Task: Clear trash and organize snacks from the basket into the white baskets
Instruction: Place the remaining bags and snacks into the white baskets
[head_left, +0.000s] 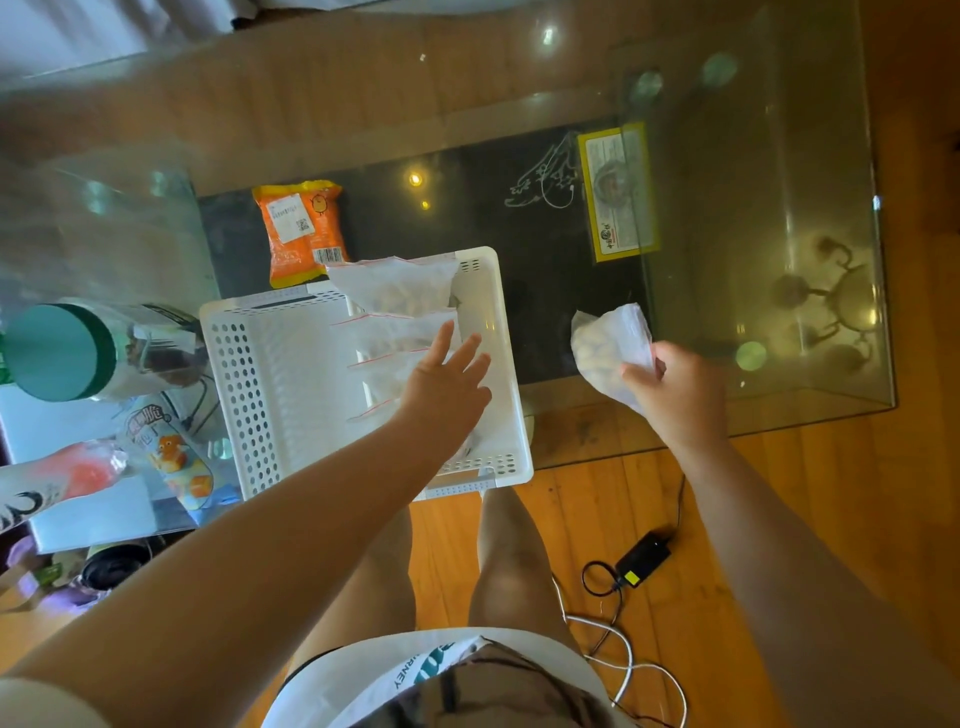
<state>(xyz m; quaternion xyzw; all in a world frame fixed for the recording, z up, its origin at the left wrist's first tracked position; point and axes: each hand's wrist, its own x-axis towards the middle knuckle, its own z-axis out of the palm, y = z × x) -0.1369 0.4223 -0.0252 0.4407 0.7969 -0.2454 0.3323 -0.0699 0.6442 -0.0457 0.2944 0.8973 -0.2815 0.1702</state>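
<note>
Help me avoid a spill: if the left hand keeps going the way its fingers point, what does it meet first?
Most likely the clear zip bags lined up inside the white basket. The open left hand points up and away right over them; its height above them is unclear.

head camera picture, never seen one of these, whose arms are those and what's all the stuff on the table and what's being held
There is only one picture, taken by a wide-angle camera worn on a person's head, looking down. The arms and bare legs are that person's own.

The left hand is spread open, fingers straight, over a white basket that stands on a glass table. Inside the basket lie several clear zip bags of snacks with red seal strips. Whether the hand touches them I cannot tell.

The right hand grips one more clear bag of pale snacks, held beside the basket.

Behind the basket lies an orange snack packet. To the left are a jar with a green lid and other wrappers. A black charger lies on the wooden floor.
</note>
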